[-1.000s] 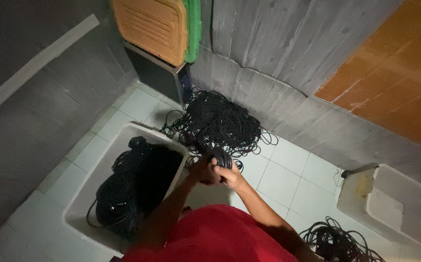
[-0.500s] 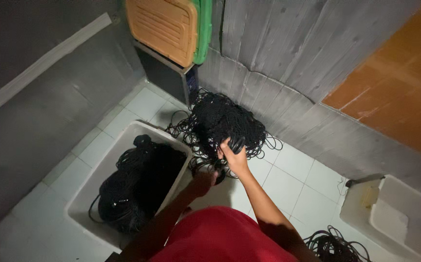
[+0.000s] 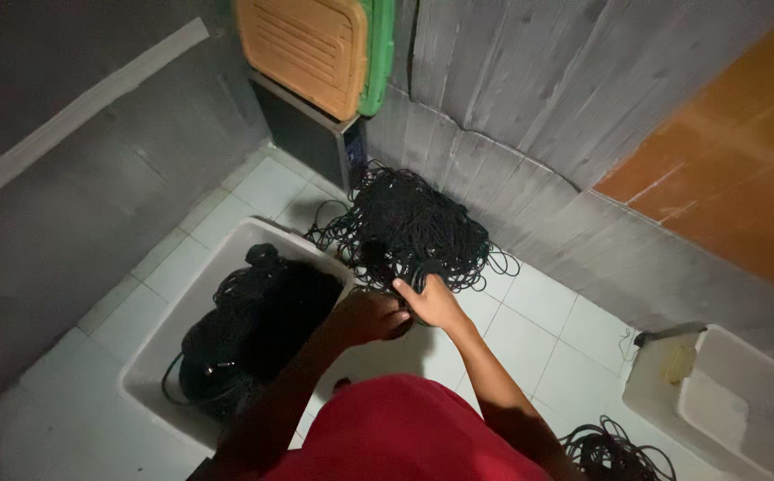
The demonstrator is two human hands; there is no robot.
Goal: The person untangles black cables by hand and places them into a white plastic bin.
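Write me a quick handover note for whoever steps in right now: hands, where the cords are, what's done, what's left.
Right hand: gripping strands at the near edge of the tangled black cord pile on the floor by the wall.
Left hand: closed beside it; whether it holds cord is unclear.
Done: some black cord bundles lie in the white tub.
Left: the floor pile, plus a smaller cord heap at bottom right.

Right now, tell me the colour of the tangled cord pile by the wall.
Black, seen in the head view: the cord pile.
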